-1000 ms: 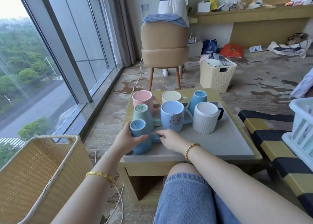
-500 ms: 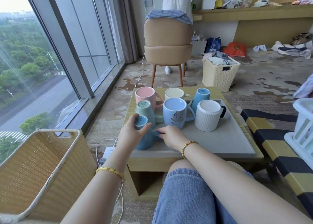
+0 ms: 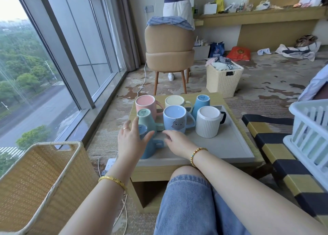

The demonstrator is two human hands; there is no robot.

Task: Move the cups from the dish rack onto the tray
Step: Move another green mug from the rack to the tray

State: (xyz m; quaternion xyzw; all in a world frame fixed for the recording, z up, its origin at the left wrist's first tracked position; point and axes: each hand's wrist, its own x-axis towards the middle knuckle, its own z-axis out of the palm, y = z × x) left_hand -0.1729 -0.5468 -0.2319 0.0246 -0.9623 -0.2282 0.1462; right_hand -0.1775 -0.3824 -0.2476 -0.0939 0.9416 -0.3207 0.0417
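Observation:
Several cups stand upside down on the grey tray [image 3: 221, 146] on a low wooden table: pink [image 3: 145, 104], cream [image 3: 174, 101], tall blue [image 3: 202, 103], green [image 3: 147, 119], light blue with a cartoon [image 3: 174, 119] and white ribbed [image 3: 208, 122]. A darker blue cup [image 3: 150, 149] stands at the tray's front left corner. My left hand [image 3: 131, 142] hovers against its left side with fingers spread and straight. My right hand [image 3: 177, 142] lies relaxed just right of its handle. The white dish rack [image 3: 312, 139] sits at the right edge, with no cups visible in it.
A large wicker basket [image 3: 35, 178] stands on the floor to my left by the window. The rack rests on a black-and-yellow striped bench [image 3: 284, 155]. Beyond the table are a tan chair [image 3: 168, 48], a laundry basket [image 3: 223, 80] and a standing person. A power strip [image 3: 111, 165] lies below.
My left hand has let go of the darker blue cup and spread its fingers. My right hand has come off the handle. The cup stays at the tray's front left.

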